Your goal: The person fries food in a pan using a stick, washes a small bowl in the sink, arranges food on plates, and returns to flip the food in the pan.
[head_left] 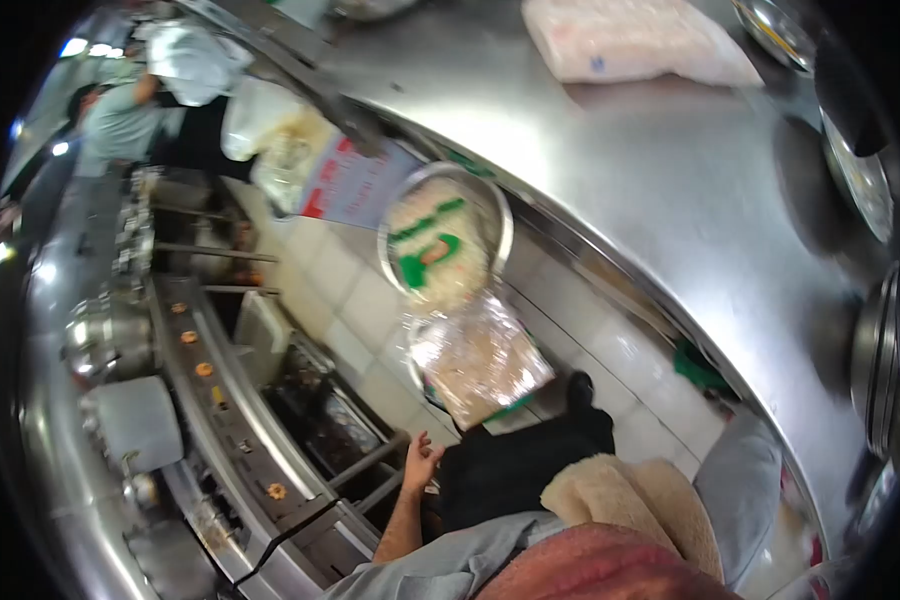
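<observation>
My left hand (pixel 423 462) hangs beside my dark-clothed leg, close to the stove front. Its fingers are loosely bent and apart, with nothing visible in them. Just ahead of my legs is a shiny clear plastic pack (pixel 485 365) with light brown contents; what it rests on is hidden. Beyond it, a clear bag (pixel 440 225) with pale contents and green print sits in a round metal bowl (pixel 507 222) low by the counter. My right hand is out of view; only a grey sleeve (pixel 745 480) shows on that side.
A steel counter (pixel 570 150) runs along the right, with a pale plastic-wrapped pack (pixel 630 45) on it. Stoves with a row of knobs (pixel 204 369) line the left. A person (pixel 120 125) stands at the far left near white bags (pixel 185 65). Pale floor tiles (pixel 620 345) lie between.
</observation>
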A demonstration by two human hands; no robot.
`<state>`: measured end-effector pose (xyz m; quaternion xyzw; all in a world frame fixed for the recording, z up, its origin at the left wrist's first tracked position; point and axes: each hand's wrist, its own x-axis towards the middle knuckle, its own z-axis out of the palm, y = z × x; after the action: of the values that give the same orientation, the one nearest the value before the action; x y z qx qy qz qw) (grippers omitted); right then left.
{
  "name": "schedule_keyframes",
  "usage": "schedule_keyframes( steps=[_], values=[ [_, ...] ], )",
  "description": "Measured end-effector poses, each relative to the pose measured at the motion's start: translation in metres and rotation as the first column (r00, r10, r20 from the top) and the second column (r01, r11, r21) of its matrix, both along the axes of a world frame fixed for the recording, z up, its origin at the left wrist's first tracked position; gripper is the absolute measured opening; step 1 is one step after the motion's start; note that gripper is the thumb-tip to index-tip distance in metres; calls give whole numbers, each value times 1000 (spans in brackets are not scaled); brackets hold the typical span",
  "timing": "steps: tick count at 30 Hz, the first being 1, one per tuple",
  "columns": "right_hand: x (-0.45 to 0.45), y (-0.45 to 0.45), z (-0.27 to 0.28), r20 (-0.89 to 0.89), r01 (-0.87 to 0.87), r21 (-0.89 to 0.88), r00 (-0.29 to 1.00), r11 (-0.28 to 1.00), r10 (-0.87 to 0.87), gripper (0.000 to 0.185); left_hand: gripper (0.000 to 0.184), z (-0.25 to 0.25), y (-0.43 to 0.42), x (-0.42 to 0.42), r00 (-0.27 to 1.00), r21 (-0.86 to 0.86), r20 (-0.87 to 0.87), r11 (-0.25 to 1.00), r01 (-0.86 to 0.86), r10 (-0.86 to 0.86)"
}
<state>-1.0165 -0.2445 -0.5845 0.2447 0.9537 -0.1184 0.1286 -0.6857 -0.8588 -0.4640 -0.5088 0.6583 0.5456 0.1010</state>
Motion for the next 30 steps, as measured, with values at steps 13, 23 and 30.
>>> schedule_keyframes(
  steps=[13, 23, 30],
  values=[
    [-209, 56, 164, -473, -172, 161, 851, 972, 229, 34, 59, -79, 39, 40, 810, 977, -75, 205, -57, 582],
    [-382, 19, 219, -499, -325, 141, 793, 935, 350, 35, 62, -101, 45, 26, 722, 996, 5, -65, 56, 692],
    [-407, -33, 198, -223, -366, -148, 917, 919, 329, 36, 63, -104, 40, 16, 712, 995, 9, -74, 60, 703]
  ],
)
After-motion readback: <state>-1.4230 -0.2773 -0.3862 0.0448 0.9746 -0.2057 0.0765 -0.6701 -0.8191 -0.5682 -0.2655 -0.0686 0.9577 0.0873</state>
